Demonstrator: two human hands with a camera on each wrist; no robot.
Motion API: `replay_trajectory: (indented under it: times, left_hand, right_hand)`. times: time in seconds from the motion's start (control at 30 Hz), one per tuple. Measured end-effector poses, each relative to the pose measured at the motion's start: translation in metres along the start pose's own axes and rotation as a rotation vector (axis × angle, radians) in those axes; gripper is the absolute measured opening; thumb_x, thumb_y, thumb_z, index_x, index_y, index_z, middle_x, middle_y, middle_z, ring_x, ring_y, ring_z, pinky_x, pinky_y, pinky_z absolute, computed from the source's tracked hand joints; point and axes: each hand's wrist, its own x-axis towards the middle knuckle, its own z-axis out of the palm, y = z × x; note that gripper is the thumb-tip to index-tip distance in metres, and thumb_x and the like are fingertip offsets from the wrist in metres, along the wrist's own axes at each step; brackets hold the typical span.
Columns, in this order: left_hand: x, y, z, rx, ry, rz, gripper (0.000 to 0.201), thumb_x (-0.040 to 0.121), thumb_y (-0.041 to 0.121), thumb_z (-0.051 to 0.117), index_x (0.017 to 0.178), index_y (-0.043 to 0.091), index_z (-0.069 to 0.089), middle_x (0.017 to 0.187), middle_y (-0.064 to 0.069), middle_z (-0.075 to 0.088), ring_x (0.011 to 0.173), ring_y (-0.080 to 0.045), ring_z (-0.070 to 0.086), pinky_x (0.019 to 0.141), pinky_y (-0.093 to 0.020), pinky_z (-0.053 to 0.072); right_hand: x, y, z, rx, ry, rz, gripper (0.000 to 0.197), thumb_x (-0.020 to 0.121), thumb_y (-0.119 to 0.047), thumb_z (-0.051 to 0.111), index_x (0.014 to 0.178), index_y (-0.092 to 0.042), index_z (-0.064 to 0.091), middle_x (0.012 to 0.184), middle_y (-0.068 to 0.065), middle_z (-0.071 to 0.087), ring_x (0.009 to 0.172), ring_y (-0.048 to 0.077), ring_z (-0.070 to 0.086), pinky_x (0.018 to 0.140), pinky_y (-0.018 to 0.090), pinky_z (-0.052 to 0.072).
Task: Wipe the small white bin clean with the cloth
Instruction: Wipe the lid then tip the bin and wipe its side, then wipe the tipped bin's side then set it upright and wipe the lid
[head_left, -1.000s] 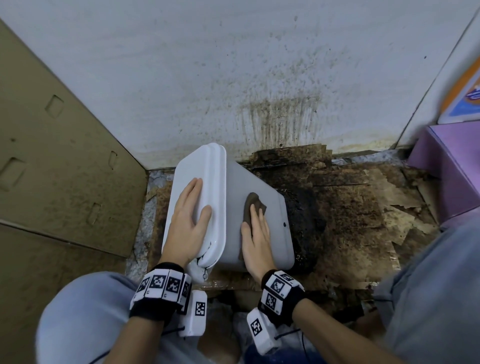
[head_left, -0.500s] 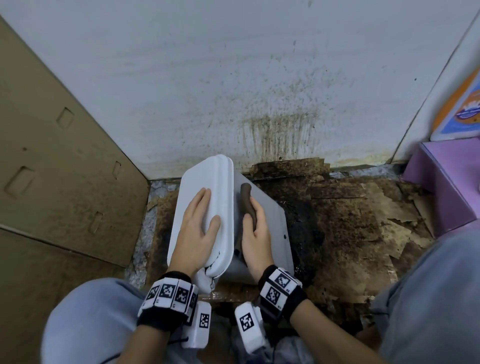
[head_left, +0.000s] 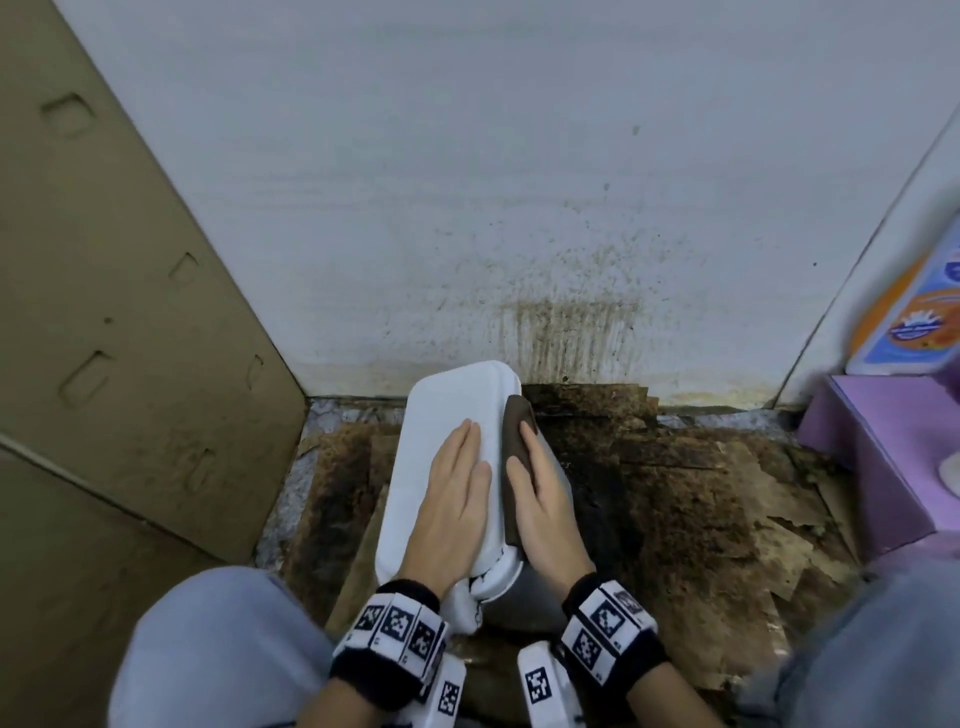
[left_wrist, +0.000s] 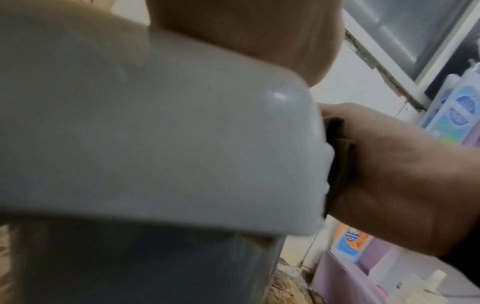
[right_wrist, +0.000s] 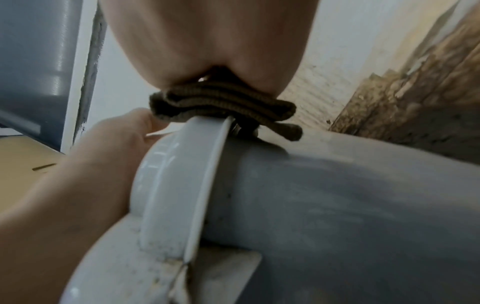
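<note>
The small white bin (head_left: 457, 405) is tipped over on the stained floor, with its lid facing up and to the left. My left hand (head_left: 452, 499) lies flat on the lid (left_wrist: 155, 144), fingers straight. A folded brown cloth (head_left: 519, 431) sits against the bin's side just under the lid rim. My right hand (head_left: 540, 499) presses it there with straight fingers. In the right wrist view the cloth (right_wrist: 223, 102) is bunched between my palm and the rim, above the grey-looking bin body (right_wrist: 337, 195). The left wrist view shows the cloth (left_wrist: 340, 160) squeezed between the lid edge and my right hand (left_wrist: 402, 174).
A brown cardboard panel (head_left: 130, 338) stands close on the left. The white wall (head_left: 519, 182) behind the bin is spattered with brown stains. Rotted, flaking board (head_left: 701, 493) covers the floor. A purple box (head_left: 893, 457) and an orange-blue packet (head_left: 914, 322) are at the right. My knees frame the bottom.
The bin has turned so its lid faces up more. My right hand has slid the cloth from the broad side up along the lid rim, toward the wall. My left hand stays on the lid.
</note>
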Motion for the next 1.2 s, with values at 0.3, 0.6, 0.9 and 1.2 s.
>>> replay_trajectory:
  times: [0.3, 0.6, 0.9, 1.2]
  left_hand:
    - [0.001, 0.036, 0.008, -0.469, -0.155, -0.149, 0.053, 0.109, 0.034, 0.043, 0.158, 0.041, 0.025, 0.157, 0.031, 0.024, 0.145, 0.005, 0.021, 0.119, -0.025, 0.02]
    - [-0.004, 0.011, 0.002, 0.083, -0.046, -0.27, 0.073, 0.104, 0.05, 0.043, 0.161, 0.017, 0.012, 0.165, -0.005, 0.02, 0.152, -0.024, 0.022, 0.122, -0.048, 0.026]
    - [-0.008, -0.006, 0.03, -0.136, -0.114, -0.427, 0.115, 0.065, 0.098, 0.042, 0.154, 0.038, -0.001, 0.149, -0.005, 0.046, 0.117, -0.025, 0.061, 0.096, -0.051, 0.055]
    - [-0.004, -0.002, 0.027, -0.159, -0.157, -0.394, 0.112, 0.065, 0.099, 0.045, 0.155, 0.047, 0.004, 0.152, 0.002, 0.044, 0.126, -0.023, 0.056, 0.103, -0.053, 0.051]
  right_hand:
    - [-0.004, -0.002, -0.06, -0.272, 0.013, 0.106, 0.08, 0.096, -0.054, 0.056, 0.16, -0.035, 0.013, 0.161, -0.012, 0.023, 0.143, 0.01, 0.031, 0.113, 0.033, 0.034]
    - [-0.004, 0.009, -0.098, -0.292, 0.026, 0.209, 0.112, 0.071, -0.079, 0.069, 0.158, -0.045, 0.007, 0.15, -0.011, 0.037, 0.131, 0.018, 0.048, 0.106, 0.048, 0.049]
    - [-0.007, 0.007, -0.09, -0.413, 0.027, 0.275, 0.125, 0.065, -0.077, 0.074, 0.158, -0.042, -0.002, 0.146, -0.005, 0.029, 0.136, 0.024, 0.038, 0.105, 0.053, 0.047]
    - [-0.01, 0.006, -0.092, -0.374, 0.086, 0.252, 0.123, 0.068, -0.07, 0.078, 0.158, -0.039, 0.0, 0.14, -0.007, 0.03, 0.137, 0.023, 0.037, 0.108, 0.053, 0.044]
